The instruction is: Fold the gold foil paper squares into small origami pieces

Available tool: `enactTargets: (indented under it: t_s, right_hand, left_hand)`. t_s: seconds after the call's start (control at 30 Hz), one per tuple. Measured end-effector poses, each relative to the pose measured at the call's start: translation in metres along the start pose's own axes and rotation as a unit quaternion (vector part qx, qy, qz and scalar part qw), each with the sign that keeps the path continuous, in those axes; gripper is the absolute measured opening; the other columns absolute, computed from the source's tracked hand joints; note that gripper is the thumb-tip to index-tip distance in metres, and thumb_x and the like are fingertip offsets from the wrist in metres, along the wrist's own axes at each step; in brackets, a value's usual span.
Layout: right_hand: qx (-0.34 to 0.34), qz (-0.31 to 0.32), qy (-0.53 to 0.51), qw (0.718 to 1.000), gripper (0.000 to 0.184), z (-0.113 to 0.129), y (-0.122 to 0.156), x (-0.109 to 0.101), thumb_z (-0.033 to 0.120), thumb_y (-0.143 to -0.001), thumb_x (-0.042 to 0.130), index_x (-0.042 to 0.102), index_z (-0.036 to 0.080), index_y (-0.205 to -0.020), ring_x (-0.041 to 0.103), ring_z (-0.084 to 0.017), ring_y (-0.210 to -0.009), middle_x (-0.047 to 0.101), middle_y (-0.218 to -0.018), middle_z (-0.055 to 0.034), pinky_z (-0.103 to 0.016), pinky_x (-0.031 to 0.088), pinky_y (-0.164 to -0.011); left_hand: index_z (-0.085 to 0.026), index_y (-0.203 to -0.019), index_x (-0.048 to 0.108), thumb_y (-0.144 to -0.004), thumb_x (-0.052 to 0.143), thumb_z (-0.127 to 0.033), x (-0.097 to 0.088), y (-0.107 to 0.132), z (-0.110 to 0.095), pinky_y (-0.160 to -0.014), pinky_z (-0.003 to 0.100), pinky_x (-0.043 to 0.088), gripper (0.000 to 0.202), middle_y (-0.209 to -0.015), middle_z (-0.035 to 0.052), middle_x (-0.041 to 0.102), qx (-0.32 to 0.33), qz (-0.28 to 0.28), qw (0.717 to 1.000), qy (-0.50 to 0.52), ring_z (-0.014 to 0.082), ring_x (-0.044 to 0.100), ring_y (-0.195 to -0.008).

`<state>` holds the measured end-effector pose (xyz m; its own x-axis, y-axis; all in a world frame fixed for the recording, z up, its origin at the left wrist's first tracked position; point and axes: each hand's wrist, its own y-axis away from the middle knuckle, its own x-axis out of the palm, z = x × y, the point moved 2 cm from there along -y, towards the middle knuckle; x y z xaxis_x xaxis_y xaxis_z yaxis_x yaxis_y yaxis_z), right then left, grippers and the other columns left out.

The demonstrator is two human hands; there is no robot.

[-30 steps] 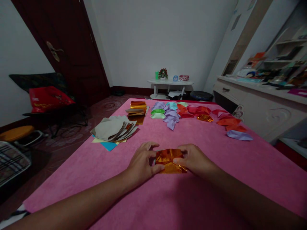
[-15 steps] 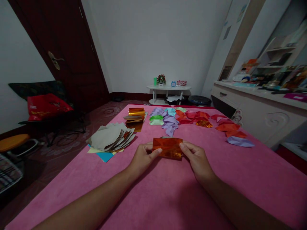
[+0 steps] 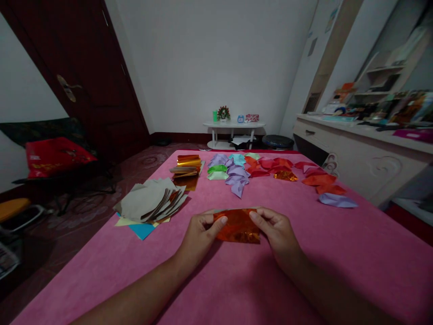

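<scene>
Between my two hands is a shiny orange-gold sheet of foil paper [image 3: 237, 227], shaped as a wide rectangle. My left hand [image 3: 202, 232] pinches its left end, thumb on the near face and fingers behind. At the upper right corner my right hand [image 3: 275, 228] grips it in the same way, thumb on top. A thin pale edge shows along the paper's top. Beyond the hands lie folded paper pieces in purple [image 3: 237, 174], green [image 3: 217, 169], red [image 3: 282, 163] and orange [image 3: 319, 180], with one crinkled gold piece [image 3: 286, 175] among them.
A fanned stack of grey-backed paper [image 3: 145, 198] lies at the left over blue and yellow sheets, with a gold foil stack [image 3: 188, 164] behind it. Everything rests on a pink-covered table [image 3: 216, 289]. Past it stand a small white table [image 3: 233, 124] and a cabinet [image 3: 365, 153].
The foil paper and both hands sit lower in view, and the paper's near face appears taller. My grip on both ends stays. The whole scene has shifted slightly left.
</scene>
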<state>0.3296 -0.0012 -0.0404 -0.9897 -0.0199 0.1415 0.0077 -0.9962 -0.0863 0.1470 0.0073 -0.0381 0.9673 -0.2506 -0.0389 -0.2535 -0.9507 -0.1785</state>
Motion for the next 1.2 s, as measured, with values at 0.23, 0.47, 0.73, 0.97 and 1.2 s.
enactTargets:
  t_s: [0.23,0.47,0.73,0.97,1.2]
  right_hand:
    - [-0.007,0.022,0.004,1.000,0.032,-0.0017,-0.0025,-0.0001,0.048,-0.072,0.070,0.068,0.016,-0.069,0.057,-0.018,-0.068,0.063,-0.069,-0.0023,-0.028,0.045,-0.065]
    - [-0.014,0.029,0.019,0.999,0.035,-0.0053,-0.0033,-0.0019,0.048,-0.076,0.065,0.065,0.015,-0.064,0.055,-0.018,-0.068,0.060,-0.066,-0.0015,-0.028,0.043,-0.065]
    - [-0.016,0.010,0.031,0.999,0.043,-0.0029,-0.0032,-0.0017,0.057,-0.074,0.062,0.069,0.015,-0.066,0.054,-0.020,-0.067,0.061,-0.065,-0.0036,-0.030,0.044,-0.064]
    - [-0.047,0.014,0.029,0.998,0.037,-0.0034,-0.0037,-0.0034,0.048,-0.079,0.062,0.067,0.014,-0.066,0.052,-0.018,-0.070,0.058,-0.069,-0.0031,-0.027,0.042,-0.065]
    - [-0.062,0.011,0.023,0.998,0.034,-0.0001,-0.0039,-0.0024,0.044,-0.077,0.065,0.064,0.015,-0.060,0.051,-0.016,-0.069,0.057,-0.070,-0.0019,-0.026,0.039,-0.064]
  left_hand:
    - [-0.011,-0.068,0.070,-0.084,0.058,-0.041,-0.0025,-0.0035,0.0076,-0.070,0.027,0.046,0.036,-0.075,0.0065,0.064,0.001,-0.018,1.000,-0.013,0.0180,0.059,-0.074]
    - [-0.012,-0.073,0.072,-0.085,0.057,-0.041,-0.0014,-0.0038,0.0072,-0.073,0.027,0.046,0.035,-0.077,0.0066,0.066,0.006,-0.010,1.000,-0.001,0.0195,0.061,-0.078]
    - [-0.013,-0.072,0.073,-0.087,0.053,-0.046,-0.0006,-0.0046,0.0023,-0.073,0.026,0.045,0.041,-0.075,0.0059,0.066,0.008,-0.002,1.000,0.003,0.0185,0.058,-0.075]
    - [-0.012,-0.066,0.069,-0.086,0.051,-0.050,0.0005,-0.0049,0.0056,-0.067,0.026,0.043,0.046,-0.069,0.0057,0.062,0.000,-0.010,1.000,0.003,0.0173,0.054,-0.068]
    - [-0.012,-0.061,0.065,-0.085,0.053,-0.049,-0.0019,-0.0061,0.0011,-0.066,0.025,0.041,0.045,-0.068,0.0051,0.061,0.009,-0.033,0.999,-0.028,0.0176,0.055,-0.070]
